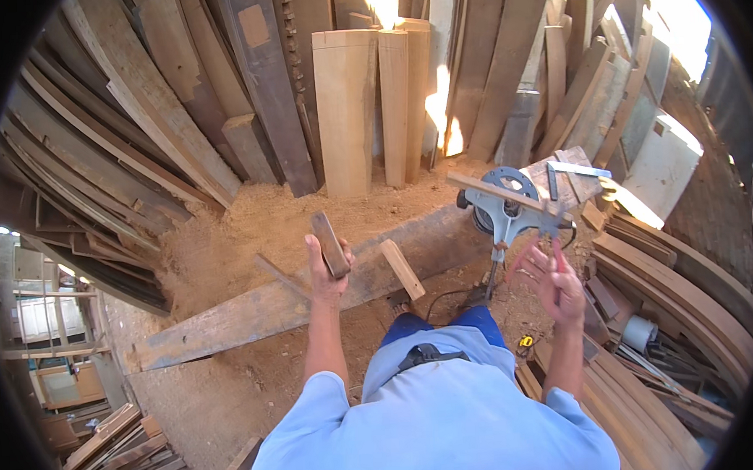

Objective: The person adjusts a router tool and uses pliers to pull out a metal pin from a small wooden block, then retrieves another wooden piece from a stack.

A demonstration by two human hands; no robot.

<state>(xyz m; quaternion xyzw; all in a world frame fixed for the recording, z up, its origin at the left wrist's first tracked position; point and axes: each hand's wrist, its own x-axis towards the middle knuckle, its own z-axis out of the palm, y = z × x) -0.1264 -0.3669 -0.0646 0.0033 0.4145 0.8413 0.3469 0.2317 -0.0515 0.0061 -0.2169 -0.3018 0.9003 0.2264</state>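
Observation:
My left hand (321, 278) is wrapped round a small dark wooden block (331, 244), raised above the long plank bench (229, 323). On the right, my right hand (557, 293) grips a red-handled tool (559, 256) that looks like pliers. Its handles appear spread and its grey head is blurred. Beyond that hand, a grey power tool (503, 213) with a round dark guard rests on the plank's right end. A narrow wooden strip (484, 187) lies across the power tool. Between my hands, a short light wood piece (403, 269) sits across the plank.
Tall boards (347, 110) lean along the back. Sawdust (266, 210) covers the ground. At the plank's far right end lies a metal square (579, 169). A yellow tape measure (526, 341) is low on the right, near stacked timber (689, 284). Offcuts (134, 456) are piled lower left.

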